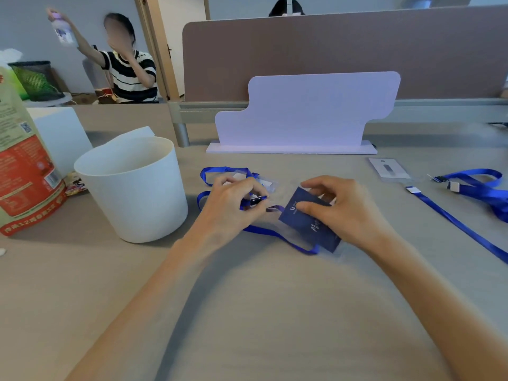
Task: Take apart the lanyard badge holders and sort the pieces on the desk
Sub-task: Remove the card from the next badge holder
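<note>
On the desk [247, 298], centre-front, the badge holder [308, 221] is held steady by the right hand [341, 213], thumb and fingers curled on it, seemingly so the lanyard [275, 234] can be unhooked at its clip [257, 200], which is pinched by the left hand [231, 204].

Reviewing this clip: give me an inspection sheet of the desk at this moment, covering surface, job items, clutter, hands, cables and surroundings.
Surface: grey desk, plain top.
Job's things: dark blue badge with its blue lanyard looped beneath it; clip at the lanyard's end; second clear holder behind the left hand; loose lanyards and a white-card holder at far right.
Clutter: white bucket, printed bag, white cut-out board.
Hands: left hand pinches the clip; right hand holds the badge, thumb on its face.
Cables: nothing seen.
Surroundings: brown partition behind the desk; a person in a striped top and a black mesh bin at back left.
</note>
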The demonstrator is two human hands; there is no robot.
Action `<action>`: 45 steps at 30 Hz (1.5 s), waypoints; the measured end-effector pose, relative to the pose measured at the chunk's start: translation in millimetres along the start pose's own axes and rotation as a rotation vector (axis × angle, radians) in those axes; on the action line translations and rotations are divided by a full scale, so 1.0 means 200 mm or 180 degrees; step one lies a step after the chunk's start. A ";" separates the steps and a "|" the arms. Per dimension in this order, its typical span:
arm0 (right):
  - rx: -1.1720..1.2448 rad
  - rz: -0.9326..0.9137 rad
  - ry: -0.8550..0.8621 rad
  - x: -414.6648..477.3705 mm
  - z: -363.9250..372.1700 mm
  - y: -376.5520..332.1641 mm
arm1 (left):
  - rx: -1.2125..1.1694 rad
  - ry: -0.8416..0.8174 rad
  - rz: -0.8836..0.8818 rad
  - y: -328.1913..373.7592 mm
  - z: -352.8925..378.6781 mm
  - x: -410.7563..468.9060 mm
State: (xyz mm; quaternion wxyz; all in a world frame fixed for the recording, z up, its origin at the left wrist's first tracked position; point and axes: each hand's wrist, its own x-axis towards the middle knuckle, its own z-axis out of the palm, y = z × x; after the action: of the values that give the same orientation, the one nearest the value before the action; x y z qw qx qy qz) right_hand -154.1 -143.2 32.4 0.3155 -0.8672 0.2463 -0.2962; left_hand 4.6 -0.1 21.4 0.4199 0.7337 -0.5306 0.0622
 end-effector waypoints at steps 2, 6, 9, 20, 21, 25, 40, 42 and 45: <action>0.0024 -0.0335 0.0185 -0.02 -0.02 -0.04 | -0.0009 0.0134 0.0129 0.00 -0.01 0.00; -0.0635 -0.1521 0.0549 -0.05 -0.01 -0.05 | -0.0461 -0.0017 -0.0017 0.01 -0.01 0.00; -0.0987 -0.2012 0.0659 -0.04 0.02 -0.01 | -0.0741 -0.0486 -0.0426 0.01 -0.03 0.02; -0.0823 -0.1180 -0.0989 -0.07 0.10 0.06 | -0.0690 -0.1585 -0.0953 -0.03 -0.04 0.01; -0.0772 -0.1099 -0.1057 -0.08 0.11 0.06 | -0.0681 -0.1610 -0.0955 -0.03 -0.03 0.01; -0.0756 -0.0969 -0.0870 -0.06 0.17 0.04 | -0.0784 -0.1529 -0.0784 -0.04 -0.02 0.01; -0.0150 -0.0723 -0.0626 -0.06 0.23 0.01 | -0.1207 -0.1190 -0.0753 -0.02 0.01 0.01; -0.0361 -0.0750 -0.0679 -0.06 0.22 -0.01 | -0.1153 -0.1199 -0.0779 -0.03 0.02 0.02; -0.0911 -0.0845 -0.0721 -0.07 0.19 -0.02 | -0.0960 -0.1279 -0.0870 -0.04 0.03 0.01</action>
State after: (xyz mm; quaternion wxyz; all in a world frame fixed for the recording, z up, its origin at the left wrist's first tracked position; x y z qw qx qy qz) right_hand -137.5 -117.3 6.0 0.1732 -0.9557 0.1325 -0.1978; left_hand 11.1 -4.6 14.5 0.4153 0.7253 -0.5026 -0.2212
